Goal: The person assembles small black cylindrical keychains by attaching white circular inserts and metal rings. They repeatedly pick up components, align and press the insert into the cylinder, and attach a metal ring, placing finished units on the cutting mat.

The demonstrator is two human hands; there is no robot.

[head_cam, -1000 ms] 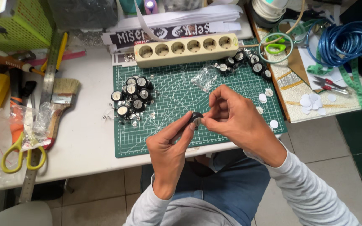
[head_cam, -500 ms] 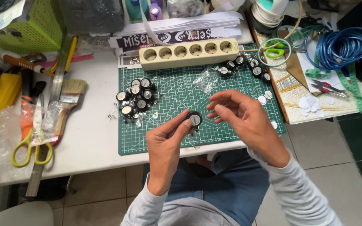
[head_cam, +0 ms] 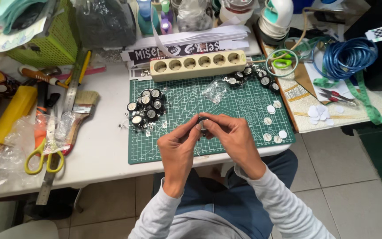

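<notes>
Cluttered white worktable (head_cam: 98, 146), green cutting mat (head_cam: 226, 106) in the middle, tiled floor below. Above the mat's near edge I hold one small black cap (head_cam: 202, 120), pinched between both hands and mostly hidden by fingertips. Left hand (head_cam: 178, 150): thumb and forefinger nearly closed on the cap's left side, other fingers curled. Right hand (head_cam: 233, 138): fingertips narrowed onto the same cap from the right. Judged step: fitting or adjusting something on this cap by fingertip; what exactly, I cannot tell. The next move would call for a fine, steady pinch so the piece does not slip. Left on the mat: pile of black caps (head_cam: 147, 106). Right: white discs (head_cam: 273, 124). Behind: beige power strip (head_cam: 197, 64). Far left: yellow-handled scissors (head_cam: 43, 157).
</notes>
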